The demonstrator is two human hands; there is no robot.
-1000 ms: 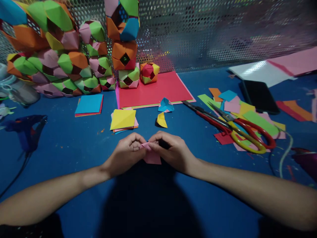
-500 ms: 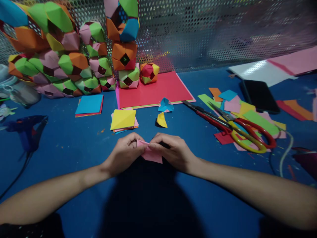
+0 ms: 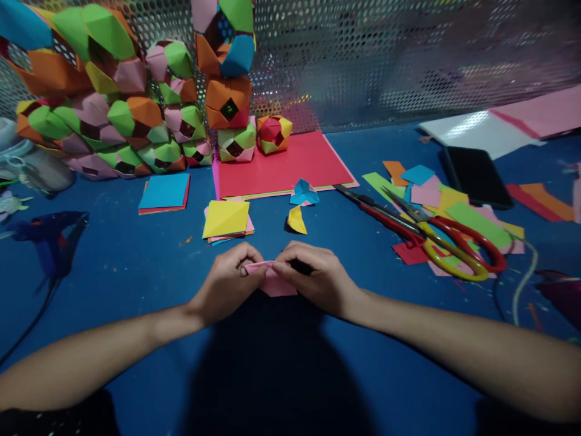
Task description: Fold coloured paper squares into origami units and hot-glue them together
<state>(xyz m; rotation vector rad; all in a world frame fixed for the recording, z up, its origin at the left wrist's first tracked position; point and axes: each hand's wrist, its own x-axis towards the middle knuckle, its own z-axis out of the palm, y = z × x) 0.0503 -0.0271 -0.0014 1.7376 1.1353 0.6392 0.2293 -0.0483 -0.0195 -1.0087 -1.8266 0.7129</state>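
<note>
Between both hands is a small sheet of pink paper (image 3: 278,287), with a folded strip along its far edge. My left hand (image 3: 230,275) pinches its left end, thumb on top. My right hand (image 3: 320,275) grips the right part, thumb pressed near the middle of the fold. Some fingertips are hidden behind the paper. Just beyond the hands lie a folded yellow paper piece (image 3: 296,220) and a folded blue paper piece (image 3: 304,192). A stack of paper squares with yellow on top (image 3: 226,219) sits beyond my left hand.
Paper squares topped with blue (image 3: 164,191) and a glue gun (image 3: 48,239) lie left. Folded-paper balls (image 3: 136,121) are stacked behind; red sheets (image 3: 285,163) lie mid-back. On the right are scissors (image 3: 454,248), a red-handled cutter (image 3: 385,218), paper scraps (image 3: 476,224) and a phone (image 3: 476,175).
The pink paper has turned slightly, so its far folded edge now runs nearly level. Both hands keep their pinch, with only small finger shifts. The other objects stay in place.
</note>
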